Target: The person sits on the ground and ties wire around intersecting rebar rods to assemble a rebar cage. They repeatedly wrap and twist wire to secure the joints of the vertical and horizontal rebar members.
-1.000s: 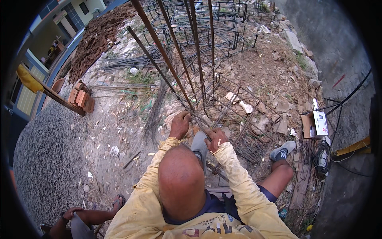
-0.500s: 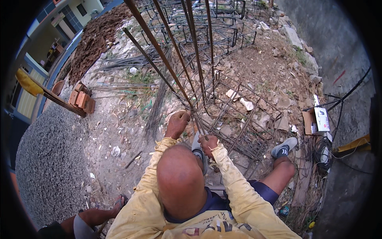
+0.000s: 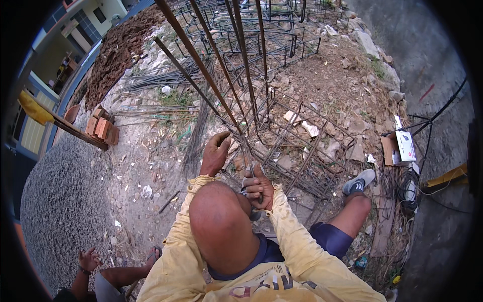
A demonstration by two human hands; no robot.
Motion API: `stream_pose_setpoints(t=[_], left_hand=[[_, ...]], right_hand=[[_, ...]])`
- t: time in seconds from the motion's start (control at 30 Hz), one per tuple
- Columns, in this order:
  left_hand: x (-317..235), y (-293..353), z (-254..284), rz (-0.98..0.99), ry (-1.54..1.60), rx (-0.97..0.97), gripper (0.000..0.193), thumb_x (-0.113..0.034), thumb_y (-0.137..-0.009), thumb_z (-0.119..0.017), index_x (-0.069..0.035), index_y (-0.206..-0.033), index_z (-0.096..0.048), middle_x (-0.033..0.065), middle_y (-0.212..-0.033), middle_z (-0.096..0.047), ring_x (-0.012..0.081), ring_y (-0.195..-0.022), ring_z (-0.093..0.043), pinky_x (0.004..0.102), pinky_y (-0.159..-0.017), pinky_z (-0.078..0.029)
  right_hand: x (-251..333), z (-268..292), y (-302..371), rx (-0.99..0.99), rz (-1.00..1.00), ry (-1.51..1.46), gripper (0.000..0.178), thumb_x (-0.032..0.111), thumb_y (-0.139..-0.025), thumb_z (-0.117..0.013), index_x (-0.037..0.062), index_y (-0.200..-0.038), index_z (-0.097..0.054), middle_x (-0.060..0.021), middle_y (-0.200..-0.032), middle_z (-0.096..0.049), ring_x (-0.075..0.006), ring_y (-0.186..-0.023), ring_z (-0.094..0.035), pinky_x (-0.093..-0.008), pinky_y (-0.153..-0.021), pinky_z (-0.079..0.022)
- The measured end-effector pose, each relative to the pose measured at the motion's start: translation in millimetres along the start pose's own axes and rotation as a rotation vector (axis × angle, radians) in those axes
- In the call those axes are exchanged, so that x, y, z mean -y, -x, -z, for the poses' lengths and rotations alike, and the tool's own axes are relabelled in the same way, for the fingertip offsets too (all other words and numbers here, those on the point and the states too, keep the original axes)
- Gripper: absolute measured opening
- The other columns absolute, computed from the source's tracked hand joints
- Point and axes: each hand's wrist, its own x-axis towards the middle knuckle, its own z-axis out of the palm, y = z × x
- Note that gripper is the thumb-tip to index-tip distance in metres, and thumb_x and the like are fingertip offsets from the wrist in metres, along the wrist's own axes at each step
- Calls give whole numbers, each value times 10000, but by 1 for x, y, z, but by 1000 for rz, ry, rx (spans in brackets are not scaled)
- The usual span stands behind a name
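My right hand (image 3: 259,189) is closed round the handles of metal pincers (image 3: 250,163), whose upper end reaches the foot of the upright rebars. My left hand (image 3: 215,155) is just left of those bars, fingers curled and thumb apart, with nothing visible in it. Several rusty rebars (image 3: 201,53) rise from this point and lean away to the upper left. To the right, a tied rebar cage (image 3: 301,151) lies low over the rubble. My raised knee (image 3: 216,207) stands between my forearms. Any tie wire at the pincers' jaws is too small to make out.
More rebar cages (image 3: 246,30) lie at the far side. Stacked bricks (image 3: 102,126) and a gravel heap (image 3: 65,201) are on the left. A cardboard box (image 3: 398,148) stands by the wall at right. Another person's hand (image 3: 89,259) shows lower left.
My left hand has drawn back slightly left from the bars and its fingers have loosened. My right hand has turned and shifted lower. The other person's hand has come into view.
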Motion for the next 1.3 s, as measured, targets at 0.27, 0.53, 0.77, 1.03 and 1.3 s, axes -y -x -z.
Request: stream_pose_setpoints(t=[0.27,0.53,0.77,1.03,1.3], left_hand=[[-6,-54,13,-497,-528,416,292,-121,-893,-591,-70,-1181,-605,156,-1112,-637,339,-1074,-582,394,-927,-468],[5,-87,20,-600,-715,599,255,-318,-961,-505,-156,-1083,-660,173,-812,-657,357,-780,-649,464,-686,-514],[16,-100,17,-624,-781,653,284,-374,-983,-450,-212,-1129,-632,171,-724,-629,369,-665,-635,486,-603,-495],[20,-104,16,-684,-756,654,279,-338,-980,-469,-162,-1081,-661,183,-690,-612,367,-643,-627,467,-579,-496],[18,-108,25,-829,-709,653,246,-295,-966,-501,-148,-1090,-653,162,-746,-641,355,-665,-637,454,-618,-513]], right_hand=[[-3,-6,1,-639,400,1164,451,426,-919,-598,57,-1175,-553,-12,-695,-523,-102,-535,-537,-244,-466,-429],[1,-24,15,-283,25,281,688,673,-914,-403,67,-1206,-542,34,-709,-434,-50,-469,-340,-204,-394,-317],[0,-15,10,-341,60,509,567,533,-932,-525,83,-1277,-533,-20,-850,-583,-126,-639,-569,-276,-576,-511],[35,-34,15,-376,-78,687,540,488,-927,-577,99,-1299,-533,-44,-901,-604,-163,-767,-622,-339,-696,-571],[-13,-73,-11,-464,83,456,315,331,-861,-729,135,-954,-501,35,-690,-504,-64,-515,-486,-251,-469,-471]])
